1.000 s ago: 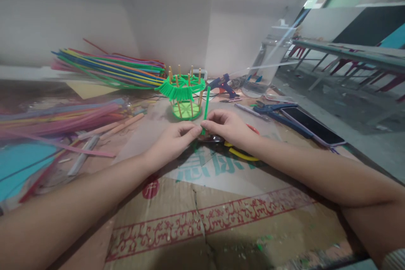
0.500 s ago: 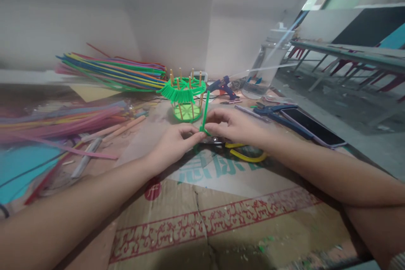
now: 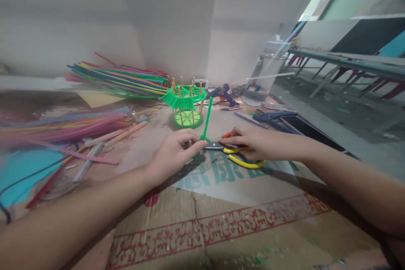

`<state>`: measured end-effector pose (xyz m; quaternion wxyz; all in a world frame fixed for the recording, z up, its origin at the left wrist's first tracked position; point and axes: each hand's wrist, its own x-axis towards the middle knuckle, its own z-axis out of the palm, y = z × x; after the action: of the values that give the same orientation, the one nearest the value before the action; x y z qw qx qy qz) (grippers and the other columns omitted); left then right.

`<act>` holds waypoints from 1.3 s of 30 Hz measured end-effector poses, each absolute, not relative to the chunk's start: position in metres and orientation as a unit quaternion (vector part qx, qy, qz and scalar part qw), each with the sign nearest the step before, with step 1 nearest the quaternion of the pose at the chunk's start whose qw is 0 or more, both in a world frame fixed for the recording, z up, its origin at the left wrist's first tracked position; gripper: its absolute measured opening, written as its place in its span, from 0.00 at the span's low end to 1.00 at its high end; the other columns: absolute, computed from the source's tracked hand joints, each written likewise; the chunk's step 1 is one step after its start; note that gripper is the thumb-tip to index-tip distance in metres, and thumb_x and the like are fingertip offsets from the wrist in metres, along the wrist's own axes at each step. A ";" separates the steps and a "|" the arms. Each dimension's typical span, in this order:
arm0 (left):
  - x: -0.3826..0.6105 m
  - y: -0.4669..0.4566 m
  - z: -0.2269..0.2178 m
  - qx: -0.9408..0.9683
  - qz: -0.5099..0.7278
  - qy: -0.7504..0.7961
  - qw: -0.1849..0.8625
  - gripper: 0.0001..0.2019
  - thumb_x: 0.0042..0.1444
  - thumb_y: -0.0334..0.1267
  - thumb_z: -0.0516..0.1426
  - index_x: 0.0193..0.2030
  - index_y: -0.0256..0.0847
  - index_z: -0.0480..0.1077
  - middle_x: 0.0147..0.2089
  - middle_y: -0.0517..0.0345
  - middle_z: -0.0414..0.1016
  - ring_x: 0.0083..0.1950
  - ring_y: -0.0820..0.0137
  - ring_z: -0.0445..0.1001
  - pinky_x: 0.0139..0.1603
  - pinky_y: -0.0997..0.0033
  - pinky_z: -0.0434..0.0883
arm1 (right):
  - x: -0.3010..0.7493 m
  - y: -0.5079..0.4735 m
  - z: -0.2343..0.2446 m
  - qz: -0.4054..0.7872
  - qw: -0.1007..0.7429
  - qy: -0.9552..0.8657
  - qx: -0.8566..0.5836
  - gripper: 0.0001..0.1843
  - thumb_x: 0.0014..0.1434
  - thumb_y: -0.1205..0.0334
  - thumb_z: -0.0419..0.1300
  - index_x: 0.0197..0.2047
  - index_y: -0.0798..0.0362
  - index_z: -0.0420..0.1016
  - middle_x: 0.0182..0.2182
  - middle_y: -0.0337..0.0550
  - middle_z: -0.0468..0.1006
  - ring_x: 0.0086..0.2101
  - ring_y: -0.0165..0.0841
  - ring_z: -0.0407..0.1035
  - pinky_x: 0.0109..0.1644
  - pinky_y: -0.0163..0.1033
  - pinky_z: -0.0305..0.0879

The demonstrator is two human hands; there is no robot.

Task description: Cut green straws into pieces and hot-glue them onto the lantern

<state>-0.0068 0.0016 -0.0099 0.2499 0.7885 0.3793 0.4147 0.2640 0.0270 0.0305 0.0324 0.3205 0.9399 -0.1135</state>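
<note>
My left hand (image 3: pixel 177 149) pinches a green pipe cleaner (image 3: pixel 207 118) between thumb and fingers. One length of it stands upright, and its lower bend sits at the fingertips. My right hand (image 3: pixel 245 141) lies over the handles of a pair of scissors (image 3: pixel 242 161) with yellow and red grips, its fingers curled on them. The scissors' dark metal pivot points left toward my left thumb; the blade tips are hidden. Just behind stands a small green pipe-cleaner structure (image 3: pixel 186 99) with wooden sticks, a fringed upper ring and a round base.
Bundles of coloured pipe cleaners (image 3: pixel 120 78) lie at the back left, and more pink ones (image 3: pixel 95 126) nearer. A blue glue gun (image 3: pixel 224 92) rests behind my right hand. Blue-handled pliers (image 3: pixel 272 116) and a phone (image 3: pixel 311 133) lie at right. White paper (image 3: pixel 265 179) covers printed cardboard (image 3: pixel 171 223).
My right hand has left the green pipe cleaner and moved right and down onto the scissors' handles. My left hand still holds the pipe cleaner. The view has tilted slightly.
</note>
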 end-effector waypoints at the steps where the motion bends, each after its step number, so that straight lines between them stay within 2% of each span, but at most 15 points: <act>1: -0.007 0.001 -0.010 0.793 0.416 0.372 0.243 0.14 0.61 0.38 0.58 0.24 0.38 0.68 0.26 0.64 0.68 0.30 0.75 0.67 0.34 0.75 0.63 | 0.262 0.027 0.028 -0.099 0.038 0.939 0.326 0.34 0.58 0.70 0.54 0.68 0.44 0.62 0.48 0.51 0.72 0.42 0.39 0.70 0.43 0.40 0.65; 3: -0.007 0.000 -0.010 0.798 0.417 0.367 0.233 0.14 0.61 0.38 0.58 0.24 0.38 0.67 0.26 0.64 0.67 0.30 0.75 0.66 0.34 0.76 0.63 | 0.258 0.027 0.024 -0.088 0.028 0.934 0.345 0.36 0.55 0.72 0.55 0.67 0.47 0.62 0.49 0.52 0.71 0.42 0.39 0.70 0.42 0.40 0.65; 5: -0.008 0.001 -0.010 0.796 0.421 0.371 0.227 0.14 0.61 0.38 0.58 0.24 0.38 0.67 0.26 0.64 0.67 0.30 0.75 0.66 0.33 0.76 0.63 | 0.256 0.029 0.021 -0.107 0.000 0.927 0.358 0.33 0.55 0.72 0.56 0.64 0.48 0.66 0.49 0.51 0.73 0.44 0.40 0.70 0.44 0.40 0.65; 9: -0.008 0.002 -0.010 0.785 0.437 0.373 0.230 0.14 0.61 0.38 0.58 0.24 0.39 0.67 0.26 0.63 0.68 0.30 0.75 0.67 0.33 0.75 0.63 | 0.264 0.040 0.023 -0.159 -0.046 0.885 0.436 0.21 0.59 0.57 0.59 0.55 0.49 0.71 0.42 0.46 0.78 0.39 0.38 0.72 0.42 0.39 0.65; 12: -0.008 0.002 -0.008 0.776 0.431 0.388 0.246 0.15 0.61 0.40 0.58 0.24 0.39 0.68 0.26 0.63 0.68 0.30 0.74 0.67 0.34 0.74 0.64 | 0.280 0.050 0.032 -0.178 -0.054 0.866 0.464 0.26 0.57 0.45 0.61 0.53 0.53 0.69 0.40 0.46 0.77 0.37 0.39 0.71 0.40 0.40 0.65; 16: -0.008 0.003 -0.007 0.742 0.421 0.432 0.291 0.15 0.60 0.43 0.57 0.24 0.39 0.69 0.25 0.63 0.69 0.29 0.73 0.67 0.33 0.74 0.64 | 0.300 0.056 0.044 -0.213 -0.045 0.883 0.417 0.33 0.54 0.40 0.62 0.55 0.54 0.66 0.46 0.49 0.73 0.42 0.41 0.69 0.43 0.42 0.65; 22: -0.008 0.006 -0.008 0.720 0.411 0.453 0.328 0.15 0.59 0.45 0.57 0.25 0.39 0.70 0.25 0.63 0.69 0.29 0.73 0.67 0.32 0.73 0.64 | 0.299 0.054 0.042 -0.254 -0.049 0.892 0.370 0.29 0.57 0.40 0.59 0.52 0.54 0.66 0.40 0.45 0.71 0.38 0.38 0.66 0.40 0.40 0.62; 28: -0.006 0.005 -0.007 0.736 0.396 0.435 0.333 0.13 0.58 0.44 0.58 0.26 0.39 0.72 0.27 0.62 0.71 0.31 0.72 0.69 0.34 0.73 0.65 | 0.283 0.043 0.044 -0.264 -0.012 0.886 0.380 0.30 0.57 0.40 0.61 0.53 0.54 0.65 0.38 0.43 0.70 0.37 0.37 0.64 0.38 0.38 0.60; 33: -0.006 0.006 -0.009 0.745 0.392 0.429 0.327 0.12 0.56 0.45 0.59 0.30 0.39 0.76 0.31 0.59 0.75 0.35 0.69 0.72 0.37 0.71 0.66 | 0.275 0.038 0.044 -0.270 0.007 0.880 0.390 0.29 0.56 0.41 0.62 0.53 0.53 0.68 0.39 0.43 0.73 0.38 0.37 0.66 0.39 0.38 0.60; 39: -0.006 0.005 -0.010 0.752 0.379 0.435 0.318 0.12 0.56 0.46 0.59 0.29 0.40 0.76 0.30 0.59 0.76 0.34 0.69 0.72 0.37 0.71 0.67 | 0.272 0.038 0.043 -0.282 0.004 0.881 0.379 0.26 0.56 0.42 0.62 0.51 0.51 0.69 0.42 0.43 0.75 0.40 0.39 0.67 0.40 0.39 0.61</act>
<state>-0.0063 0.0052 -0.0101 0.3181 0.7523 0.4348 0.3793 0.2718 0.0382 0.0428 0.0037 0.3787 0.8813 -0.2824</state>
